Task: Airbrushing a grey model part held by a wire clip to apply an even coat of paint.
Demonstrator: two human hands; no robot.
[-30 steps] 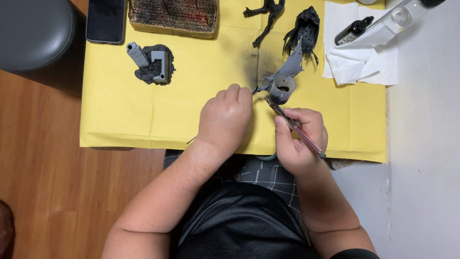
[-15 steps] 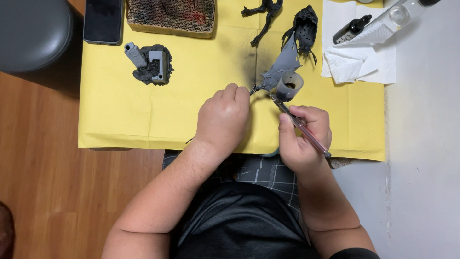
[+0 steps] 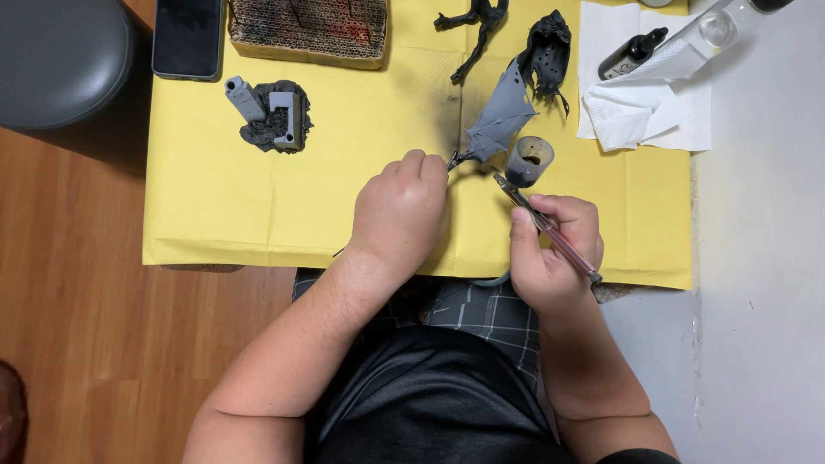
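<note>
While the left hand (image 3: 402,210) pinches the grey wing part (image 3: 498,120) by its thin stem just past its fingers | right hand (image 3: 554,249) fingers pressed around airbrush (image 3: 546,230), nozzle near the wing's base | risk: stem may twist or slip, overspray could hit fingertips and yellow paper (image 3: 344,189) on the table.

Your table (image 3: 756,258) under yellow paper (image 3: 258,206), on it a dark phone (image 3: 186,36), corrugated cardboard block (image 3: 309,30), grey model base (image 3: 273,116), small grey cup (image 3: 528,161), white paper towel (image 3: 640,112).
</note>
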